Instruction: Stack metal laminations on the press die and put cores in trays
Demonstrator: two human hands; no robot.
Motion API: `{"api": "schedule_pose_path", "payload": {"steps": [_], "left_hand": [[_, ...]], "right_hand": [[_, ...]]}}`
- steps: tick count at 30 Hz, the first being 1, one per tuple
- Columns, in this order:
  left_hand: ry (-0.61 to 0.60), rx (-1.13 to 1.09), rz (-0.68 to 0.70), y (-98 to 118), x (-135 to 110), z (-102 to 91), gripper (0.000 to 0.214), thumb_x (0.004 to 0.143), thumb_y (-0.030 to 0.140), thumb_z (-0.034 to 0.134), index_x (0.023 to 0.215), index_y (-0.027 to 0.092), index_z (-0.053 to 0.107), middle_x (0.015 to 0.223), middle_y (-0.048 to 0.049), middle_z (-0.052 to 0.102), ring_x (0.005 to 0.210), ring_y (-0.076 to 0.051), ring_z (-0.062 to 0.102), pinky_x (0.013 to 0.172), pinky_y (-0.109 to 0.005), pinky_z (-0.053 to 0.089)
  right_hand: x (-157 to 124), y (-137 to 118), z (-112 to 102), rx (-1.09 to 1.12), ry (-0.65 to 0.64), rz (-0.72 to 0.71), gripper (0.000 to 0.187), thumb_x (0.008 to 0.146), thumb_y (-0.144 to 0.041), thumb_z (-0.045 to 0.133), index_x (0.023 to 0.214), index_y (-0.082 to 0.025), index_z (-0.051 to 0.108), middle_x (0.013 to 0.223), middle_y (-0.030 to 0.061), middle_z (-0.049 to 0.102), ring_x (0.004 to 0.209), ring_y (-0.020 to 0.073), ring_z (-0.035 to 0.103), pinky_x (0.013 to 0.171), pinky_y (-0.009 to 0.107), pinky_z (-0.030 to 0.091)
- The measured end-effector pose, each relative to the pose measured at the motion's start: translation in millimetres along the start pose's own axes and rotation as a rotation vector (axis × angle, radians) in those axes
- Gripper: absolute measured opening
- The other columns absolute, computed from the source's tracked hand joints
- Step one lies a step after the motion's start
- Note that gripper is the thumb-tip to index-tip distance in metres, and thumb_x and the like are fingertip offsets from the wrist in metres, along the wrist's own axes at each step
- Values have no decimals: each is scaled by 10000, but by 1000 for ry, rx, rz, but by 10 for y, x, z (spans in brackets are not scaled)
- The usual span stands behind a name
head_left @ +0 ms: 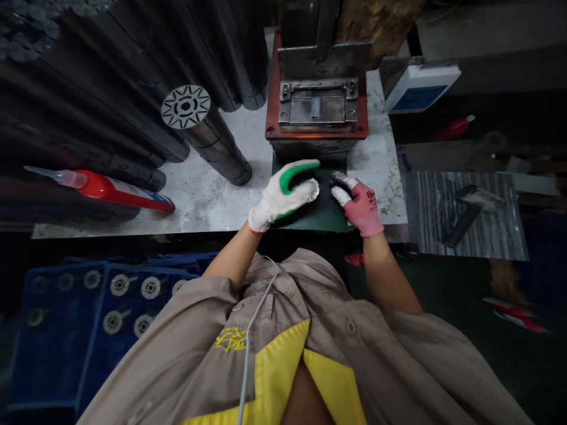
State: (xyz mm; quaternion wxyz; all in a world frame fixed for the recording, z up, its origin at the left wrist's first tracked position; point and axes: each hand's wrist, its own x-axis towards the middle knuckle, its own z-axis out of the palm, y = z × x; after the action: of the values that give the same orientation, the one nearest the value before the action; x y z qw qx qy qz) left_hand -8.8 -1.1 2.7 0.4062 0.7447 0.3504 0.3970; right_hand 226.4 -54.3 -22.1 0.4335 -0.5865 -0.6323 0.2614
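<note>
My left hand (290,192), in a white glove with a green palm, is curled around a small round metal lamination core (314,190). Only the core's shiny, slotted edge shows past the fingers, which are slightly blurred. To its right, my right hand (359,205) wears a pink glove with white and black fingertips. Its fingers are bent but apart, with nothing visible between them. Both hands are over a dark green mat (325,221), in front of a metal fixture (316,109) on a red-orange base.
At left, a stack of slotted laminations (208,136) leans beside long dark lamination stacks (133,77). A red glue bottle (119,190) lies near the bench (199,206) edge. Blue trays (57,348) with round cores stand below left. A hammer (469,215) rests on a ridged board at right.
</note>
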Motion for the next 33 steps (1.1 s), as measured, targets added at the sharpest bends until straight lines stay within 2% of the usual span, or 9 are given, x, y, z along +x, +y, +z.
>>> {"api": "schedule_pose_path", "payload": {"steps": [2,4,7,10,17,21,25,30,33], "left_hand": [[168,-269,-154,-94,-38,-121,674,1041,710,503,1466,204,634,1481,-147,672,1364,-276,673,1179,-462,546],[258,-483,-267,-249,-52,-225,699,1062,743,390,1463,220,624,1449,-139,695,1365,-280,681,1167,-484,559],[278,-659,-365,-436,-32,-296,627,1092,654,364,1490,226,589,1449,-133,701,1350,-264,697,1170,-487,558],[297,-673,-391,-428,-17,-251,567,1103,544,376,1521,212,566,1497,-138,673,1329,-245,712,1175,-470,555],[240,-325,-157,-44,-134,-51,558,983,650,684,1344,228,739,1397,-115,739,1334,-298,703,1194,-487,560],[189,-245,-103,63,-168,-60,548,1007,642,657,1331,209,749,1420,-128,725,1336,-305,697,1177,-476,569],[165,-100,-50,96,-121,-62,580,1059,610,556,1419,174,686,1444,-148,704,1320,-282,698,1160,-445,566],[-94,401,101,-13,-3,149,689,862,550,811,1438,194,684,1474,-157,662,1407,-368,601,1311,-599,351],[-128,534,87,-79,27,240,620,893,492,780,1445,225,687,1435,-145,668,1336,-355,630,1241,-572,437]], "right_hand": [[22,2,-23,60,0,35,379,935,-461,698,1228,-242,797,1284,67,800,1237,271,739,1181,496,553],[84,-4,-71,151,-18,79,405,913,-512,732,1203,-238,801,1279,66,803,1247,275,738,1177,497,558],[253,-16,-141,214,-63,103,456,884,-543,770,1214,-230,794,1261,72,808,1251,287,738,1169,503,563],[440,8,-93,155,-80,47,458,916,-519,744,1273,-232,767,1286,73,797,1268,285,724,1193,509,540],[519,166,269,-131,12,-108,331,961,-405,621,1184,-241,802,1302,78,788,1253,290,717,1190,506,536],[501,170,259,-111,19,-131,340,963,-388,605,1202,-246,801,1278,68,798,1213,265,735,1148,465,571],[512,153,236,-86,23,-110,343,954,-395,612,1188,-234,805,1263,76,803,1208,268,737,1153,463,563],[518,174,258,-86,11,-92,346,953,-349,578,1197,-247,801,1274,70,797,1232,267,724,1173,464,547],[522,162,265,-65,36,-94,339,937,-338,561,1145,-245,813,1240,64,809,1205,259,736,1152,454,558]]}}
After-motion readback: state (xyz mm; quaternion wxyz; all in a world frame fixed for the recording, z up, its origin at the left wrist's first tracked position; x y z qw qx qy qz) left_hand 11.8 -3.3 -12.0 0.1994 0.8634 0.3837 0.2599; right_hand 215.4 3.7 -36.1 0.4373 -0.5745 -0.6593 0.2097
